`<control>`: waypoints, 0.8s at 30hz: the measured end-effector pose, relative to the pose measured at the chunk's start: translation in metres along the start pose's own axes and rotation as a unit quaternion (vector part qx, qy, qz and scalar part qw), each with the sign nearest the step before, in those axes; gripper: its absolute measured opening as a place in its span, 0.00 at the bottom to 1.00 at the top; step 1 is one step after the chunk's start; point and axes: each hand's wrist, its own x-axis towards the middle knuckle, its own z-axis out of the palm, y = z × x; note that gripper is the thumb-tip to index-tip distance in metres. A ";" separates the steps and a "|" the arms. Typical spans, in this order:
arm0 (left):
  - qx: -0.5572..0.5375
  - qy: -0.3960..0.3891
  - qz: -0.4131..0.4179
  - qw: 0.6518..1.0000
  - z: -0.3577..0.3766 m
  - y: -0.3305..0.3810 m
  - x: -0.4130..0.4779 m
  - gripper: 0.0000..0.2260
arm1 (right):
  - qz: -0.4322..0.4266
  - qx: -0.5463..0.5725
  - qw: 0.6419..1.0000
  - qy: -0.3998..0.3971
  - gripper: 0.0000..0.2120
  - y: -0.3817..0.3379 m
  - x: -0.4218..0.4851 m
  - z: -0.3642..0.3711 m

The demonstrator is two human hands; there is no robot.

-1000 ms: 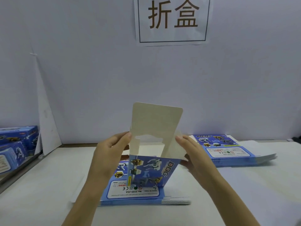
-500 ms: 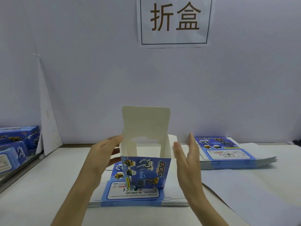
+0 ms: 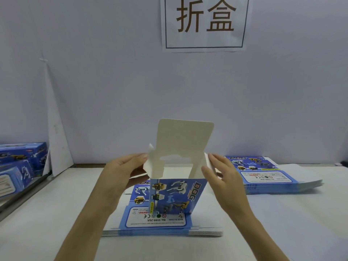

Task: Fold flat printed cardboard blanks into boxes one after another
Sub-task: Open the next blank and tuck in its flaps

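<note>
A blue printed box (image 3: pixel 177 196) with "DOG" lettering stands upright on a stack of flat blanks (image 3: pixel 162 225) in the middle of the table. Its top is open, and the tall white lid flap (image 3: pixel 184 138) points straight up. My left hand (image 3: pixel 122 174) pinches the small left side flap (image 3: pixel 153 164) between fingers and thumb. My right hand (image 3: pixel 224 178) lays its straight fingers against the outside of the right side flap (image 3: pixel 207 162), with the thumb at the flap's front edge.
A second stack of flat blanks (image 3: pixel 269 178) lies at the back right. Folded blue boxes (image 3: pixel 20 162) are piled at the far left, beside a metal rail. A paper sign with two characters (image 3: pixel 205 21) hangs on the wall behind.
My right hand, which was held apart from the box, has come back onto the right side flap. My left hand has taken hold of the left flap. The box has turned slightly.
</note>
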 end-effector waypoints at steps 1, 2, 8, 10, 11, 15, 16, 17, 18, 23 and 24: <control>-0.031 0.011 -0.019 0.999 -0.003 0.000 0.002 0.06 | -0.005 -0.003 1.000 0.005 0.20 0.000 -0.001 0.000; -0.070 0.020 -0.049 0.996 -0.006 -0.002 0.004 0.06 | -0.006 0.005 1.000 0.001 0.20 0.000 -0.002 0.001; -0.193 0.032 -0.155 0.968 -0.010 -0.009 0.004 0.05 | 0.029 0.092 0.994 -0.045 0.20 -0.010 -0.009 0.016; 0.091 0.109 -0.012 0.990 -0.011 -0.008 0.004 0.07 | 0.019 0.050 0.997 -0.054 0.22 -0.011 -0.009 0.015; 0.238 0.161 0.091 0.953 -0.011 -0.008 0.001 0.08 | 0.009 0.018 0.998 -0.058 0.24 -0.011 -0.010 0.015; 0.471 0.233 0.249 0.814 0.013 0.002 -0.023 0.10 | -0.002 -0.044 0.997 -0.059 0.28 -0.017 -0.014 0.018; 0.487 0.232 0.212 0.815 0.019 0.002 -0.025 0.13 | 0.006 -0.034 0.997 -0.063 0.28 -0.019 -0.015 0.019; 0.489 0.236 0.176 0.821 0.022 0.002 -0.025 0.16 | 0.016 -0.024 0.997 -0.065 0.28 -0.020 -0.016 0.018; 0.486 0.246 0.151 0.825 0.022 0.002 -0.025 0.17 | 0.026 -0.018 0.997 -0.067 0.28 -0.021 -0.016 0.018; 0.472 0.207 0.157 0.842 0.023 -0.004 -0.022 0.07 | 0.052 -0.030 0.995 -0.074 0.25 -0.025 -0.017 0.018; 0.470 0.198 0.172 0.843 0.026 -0.005 -0.023 0.06 | 0.050 -0.041 0.995 -0.075 0.22 -0.024 -0.016 0.017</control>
